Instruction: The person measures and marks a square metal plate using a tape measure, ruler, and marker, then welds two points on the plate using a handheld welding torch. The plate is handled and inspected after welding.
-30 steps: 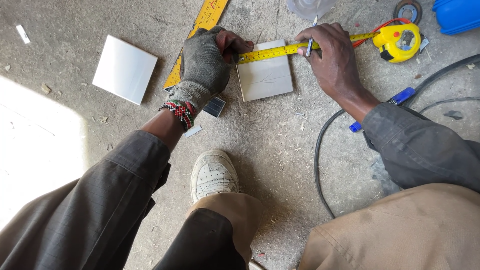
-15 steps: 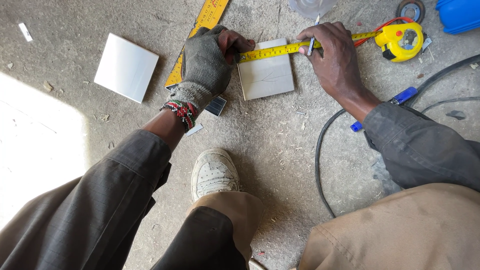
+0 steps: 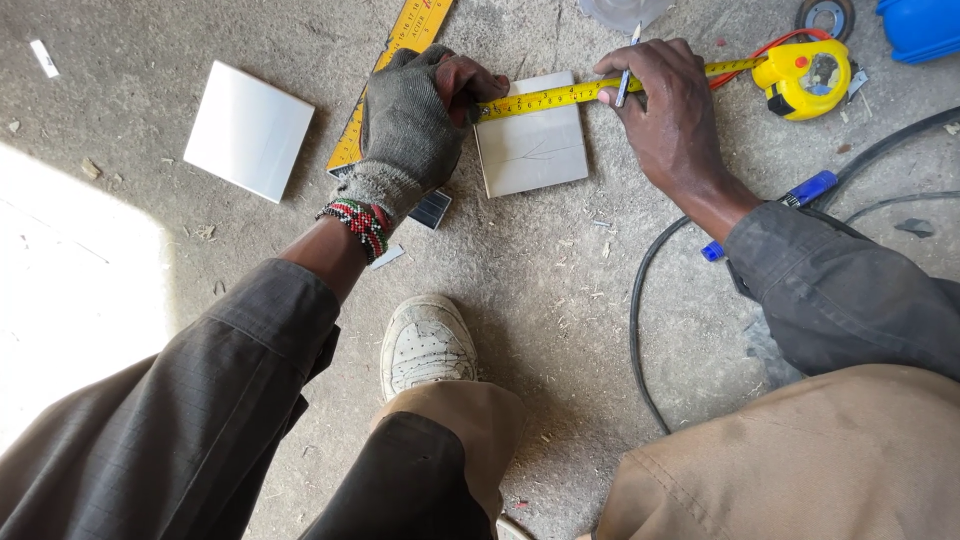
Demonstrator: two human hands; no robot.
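A dusty concrete floor (image 3: 560,300) strewn with chips carries a white tile (image 3: 537,150) at upper centre and a second tile (image 3: 249,131) at upper left. A yellow ruler (image 3: 415,25) lies between them. A yellow tape measure (image 3: 806,78) sits at upper right, near a blue container (image 3: 922,25), a blue pen (image 3: 800,192) and a looping black cable (image 3: 640,300). A white shoe (image 3: 425,345) stands at centre.
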